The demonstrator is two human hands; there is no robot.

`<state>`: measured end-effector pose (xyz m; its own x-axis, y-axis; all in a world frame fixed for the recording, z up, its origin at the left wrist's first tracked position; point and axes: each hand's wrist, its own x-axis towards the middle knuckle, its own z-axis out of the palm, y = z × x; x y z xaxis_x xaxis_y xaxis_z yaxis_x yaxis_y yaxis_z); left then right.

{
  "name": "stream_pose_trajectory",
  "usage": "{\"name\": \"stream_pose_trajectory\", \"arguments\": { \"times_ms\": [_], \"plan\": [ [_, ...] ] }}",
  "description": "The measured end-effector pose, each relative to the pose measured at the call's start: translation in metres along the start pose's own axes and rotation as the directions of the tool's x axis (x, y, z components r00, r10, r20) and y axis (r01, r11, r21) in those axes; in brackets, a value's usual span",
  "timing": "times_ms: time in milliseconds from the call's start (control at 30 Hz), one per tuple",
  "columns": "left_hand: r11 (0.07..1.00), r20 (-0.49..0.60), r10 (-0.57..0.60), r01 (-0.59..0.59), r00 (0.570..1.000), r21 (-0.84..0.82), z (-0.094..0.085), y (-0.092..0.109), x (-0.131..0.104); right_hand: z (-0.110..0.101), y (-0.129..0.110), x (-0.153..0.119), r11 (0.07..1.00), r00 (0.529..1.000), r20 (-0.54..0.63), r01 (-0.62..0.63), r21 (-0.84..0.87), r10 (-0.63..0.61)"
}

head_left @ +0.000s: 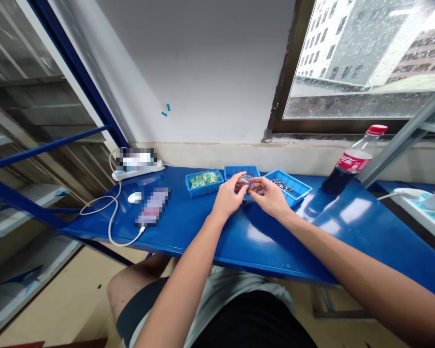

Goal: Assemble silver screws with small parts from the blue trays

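Note:
My left hand and my right hand meet fingertip to fingertip above the blue table. Both have curled fingers pinched together; whatever sits between them is too small to make out. Just behind the hands is a blue tray with small metallic pieces, partly covered by my fingers. Beside my right hand, a second blue tray holds small dark and silvery parts. To the left of my left hand stands a third blue tray filled with small green and whitish pieces.
A cola bottle with a red cap stands at the back right. On the left lie a phone with a white cable, a small white object and a power strip. Another power strip is at the right.

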<state>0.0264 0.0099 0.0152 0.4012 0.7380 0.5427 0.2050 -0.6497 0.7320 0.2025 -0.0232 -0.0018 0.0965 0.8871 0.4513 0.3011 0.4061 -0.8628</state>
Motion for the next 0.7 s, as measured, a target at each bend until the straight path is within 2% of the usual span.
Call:
{"name": "stream_pose_trajectory", "arguments": {
  "times_ms": [100, 233, 367, 500, 700],
  "plan": [
    [0.999, -0.006, 0.014, -0.014, 1.000, 0.043, 0.0018, -0.0015, -0.0005, -0.0013, 0.0005, 0.0015, 0.991, 0.998, 0.008, -0.056, 0.124, 0.055],
    [0.998, 0.083, 0.021, -0.026, 0.996, 0.056, 0.0029, -0.0056, -0.0008, -0.0018, 0.0012, 0.0019, 0.963, 0.991, -0.013, -0.127, 0.236, 0.134],
    [0.997, 0.064, -0.023, 0.019, 0.998, 0.070, 0.0008, -0.0070, 0.0003, -0.0020, -0.0010, 0.0010, 0.966, 0.984, -0.006, -0.171, 0.193, 0.175],
    [0.994, 0.022, -0.049, 0.047, 0.999, 0.095, -0.0011, -0.0057, 0.0015, -0.0024, -0.0044, 0.0007, 0.975, 0.987, -0.002, -0.161, 0.154, 0.163],
    [0.996, -0.037, -0.084, 0.086, 0.996, 0.034, -0.0021, 0.0005, 0.0015, -0.0032, -0.0011, 0.0007, 0.991, 0.991, 0.006, -0.131, 0.042, 0.131]
  ]
}}
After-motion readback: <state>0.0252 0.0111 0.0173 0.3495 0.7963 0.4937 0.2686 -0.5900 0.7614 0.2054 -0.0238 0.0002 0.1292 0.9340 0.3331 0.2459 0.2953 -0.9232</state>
